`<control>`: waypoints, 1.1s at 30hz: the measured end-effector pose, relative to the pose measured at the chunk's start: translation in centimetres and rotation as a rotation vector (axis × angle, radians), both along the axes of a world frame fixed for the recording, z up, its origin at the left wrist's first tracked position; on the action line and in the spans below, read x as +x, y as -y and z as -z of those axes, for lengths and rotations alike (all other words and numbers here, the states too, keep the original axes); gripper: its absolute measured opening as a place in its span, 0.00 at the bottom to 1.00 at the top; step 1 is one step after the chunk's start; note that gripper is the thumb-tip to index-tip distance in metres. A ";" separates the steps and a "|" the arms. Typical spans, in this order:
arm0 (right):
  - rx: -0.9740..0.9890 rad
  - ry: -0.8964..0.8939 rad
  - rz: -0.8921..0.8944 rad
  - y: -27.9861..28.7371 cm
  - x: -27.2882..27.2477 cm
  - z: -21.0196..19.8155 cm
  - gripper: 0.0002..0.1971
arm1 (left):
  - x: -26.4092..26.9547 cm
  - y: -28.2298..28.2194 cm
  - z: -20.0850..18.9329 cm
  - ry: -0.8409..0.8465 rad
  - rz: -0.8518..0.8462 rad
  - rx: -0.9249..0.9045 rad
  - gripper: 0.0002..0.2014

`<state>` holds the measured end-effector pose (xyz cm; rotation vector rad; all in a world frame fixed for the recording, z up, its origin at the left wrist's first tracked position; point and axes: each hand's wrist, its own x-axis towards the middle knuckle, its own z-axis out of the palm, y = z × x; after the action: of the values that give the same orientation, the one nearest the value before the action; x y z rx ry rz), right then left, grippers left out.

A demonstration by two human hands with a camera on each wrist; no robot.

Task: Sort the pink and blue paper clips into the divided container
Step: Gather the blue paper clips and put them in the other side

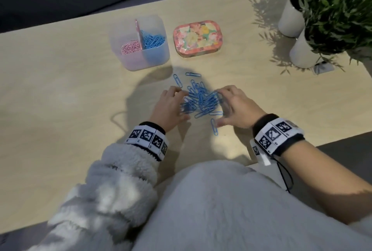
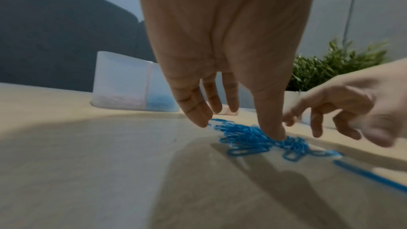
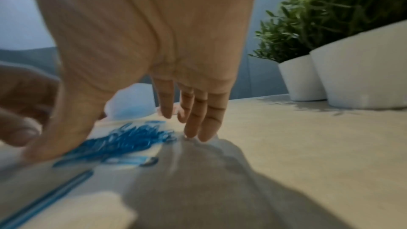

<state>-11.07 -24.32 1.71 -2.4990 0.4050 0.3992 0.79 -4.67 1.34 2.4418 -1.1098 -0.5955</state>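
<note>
A heap of blue paper clips (image 1: 200, 100) lies on the wooden table between my two hands. My left hand (image 1: 171, 105) rests at the heap's left side, fingers spread and straight, its thumb (image 2: 272, 128) pressing into the clips (image 2: 259, 138). My right hand (image 1: 233, 106) cups the heap's right side with straight fingers (image 3: 199, 119) touching the table, beside the clips (image 3: 123, 143). The translucent divided container (image 1: 155, 57) stands behind, pink clips (image 1: 130, 47) in its left half, blue clips (image 1: 153, 39) in its right. A few loose blue clips (image 1: 214, 127) lie around the heap.
A floral tin (image 1: 198, 38) sits right of the container. Two white pots (image 1: 303, 53) with green plants (image 1: 338, 5) stand at the table's right back. The table's near edge (image 1: 251, 163) meets my lap.
</note>
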 end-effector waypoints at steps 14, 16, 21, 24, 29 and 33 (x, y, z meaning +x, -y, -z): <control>-0.217 0.057 -0.121 -3.7 3.5 1.7 0.11 | -0.7 2.3 0.2 0.090 0.046 0.075 0.12; -0.244 0.057 -0.160 -3.6 3.6 1.8 0.11 | -0.7 2.1 0.4 0.117 0.032 0.083 0.11; -0.087 0.081 -0.023 -2.6 4.0 1.0 0.09 | -0.2 1.1 0.4 0.120 -0.030 0.110 0.10; 0.056 0.080 0.062 -2.1 5.0 -0.8 0.10 | 0.0 0.5 0.5 0.064 -0.086 0.076 0.09; 0.248 0.016 0.025 -1.2 9.7 -5.3 0.12 | 0.3 -0.7 0.1 0.014 -0.159 -0.005 0.08; 0.242 0.075 0.093 -1.4 15.1 -8.2 0.08 | 1.1 -1.9 -0.5 0.021 -0.215 -0.072 0.07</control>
<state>4.04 -22.94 9.89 -2.2439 0.4153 0.2969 1.84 -2.74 1.85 2.4672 -0.8462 -0.4552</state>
